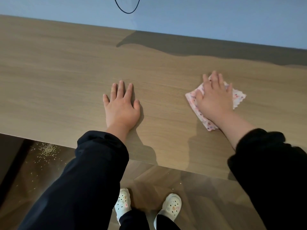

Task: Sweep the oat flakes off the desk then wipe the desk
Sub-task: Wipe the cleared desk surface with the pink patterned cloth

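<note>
Inspector: Left hand (pixel 122 105) flat on the bench (pixel 58 80), fingers spread. Right hand (pixel 214 98)?
Aide: Fingers straight, slightly apart, pressing a floral cloth (pixel 238 97) onto the bench. Oat flakes (pixel 47 150) lie on the floor (pixel 157 183) below its near edge.

Pale blue wall (pixel 199 17), black cable loop (pixel 127 13), brown wood-plank floor (pixel 166 180) below.

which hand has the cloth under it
The right hand, pressing flat on the pink floral cloth; the left hand rests on the bare brown wooden desk with nothing under it.
</note>
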The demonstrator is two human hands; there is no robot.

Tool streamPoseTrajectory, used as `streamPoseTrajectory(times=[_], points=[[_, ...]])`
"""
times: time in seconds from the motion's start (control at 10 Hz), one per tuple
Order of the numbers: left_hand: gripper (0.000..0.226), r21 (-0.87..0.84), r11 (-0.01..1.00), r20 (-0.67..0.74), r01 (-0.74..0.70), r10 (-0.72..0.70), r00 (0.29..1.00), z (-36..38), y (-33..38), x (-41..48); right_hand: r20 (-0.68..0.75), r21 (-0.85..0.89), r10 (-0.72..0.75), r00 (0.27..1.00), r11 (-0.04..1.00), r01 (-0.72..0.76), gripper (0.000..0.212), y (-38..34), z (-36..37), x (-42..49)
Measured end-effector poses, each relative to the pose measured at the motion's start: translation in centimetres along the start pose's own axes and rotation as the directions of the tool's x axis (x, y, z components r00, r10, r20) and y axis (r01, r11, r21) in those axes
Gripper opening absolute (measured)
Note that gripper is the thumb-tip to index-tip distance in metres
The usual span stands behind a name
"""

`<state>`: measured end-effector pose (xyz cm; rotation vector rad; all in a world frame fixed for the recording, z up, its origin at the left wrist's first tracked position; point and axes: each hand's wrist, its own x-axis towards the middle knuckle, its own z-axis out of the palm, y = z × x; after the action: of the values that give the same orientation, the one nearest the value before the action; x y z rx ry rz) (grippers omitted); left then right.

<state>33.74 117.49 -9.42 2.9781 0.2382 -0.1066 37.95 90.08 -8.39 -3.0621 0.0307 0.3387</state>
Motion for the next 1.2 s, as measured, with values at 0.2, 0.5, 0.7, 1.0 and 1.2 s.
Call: streamPoseTrajectory(times=[0.2, 0.5, 0.7, 1.0, 1.2], points=[[0.060, -0.021, 1.000, -0.008, 0.002, -0.002, 1.000, 0.1, 0.0, 0.0, 0.047, -0.028, -0.406, 0.913, 0.913, 0.407, 0.065, -7.9, 1.4, -7.9], [0.060, -0.029, 1.000, -0.017, -0.010, 0.009, 1.000, 0.1, -0.1, -0.1, -0.004, -0.021, -0.072, 0.997, 0.997, 0.072, 0.065, -1.1, 0.7, -3.7], [0.060, -0.030, 1.000, -0.011, 0.002, -0.002, 1.000, 0.0, 0.0, -0.1, 0.050, 0.021, -0.381, 0.923, 0.924, 0.381, 0.063, -8.5, 2.5, -10.9], [0.061, -0.042, 0.999, 0.005, -0.004, 0.005, 1.000, -0.1, 0.0, -0.1, 0.019, 0.003, 0.011, 1.000, 1.000, -0.011, 0.070, 2.8, 2.5, -11.6], [0.061, -0.053, 0.998, 0.023, -0.020, 0.021, 1.000, -0.4, 0.1, -0.2, -0.028, 0.048, -0.095, 0.995, 0.994, 0.096, 0.063, -9.0, 2.2, -6.8]])
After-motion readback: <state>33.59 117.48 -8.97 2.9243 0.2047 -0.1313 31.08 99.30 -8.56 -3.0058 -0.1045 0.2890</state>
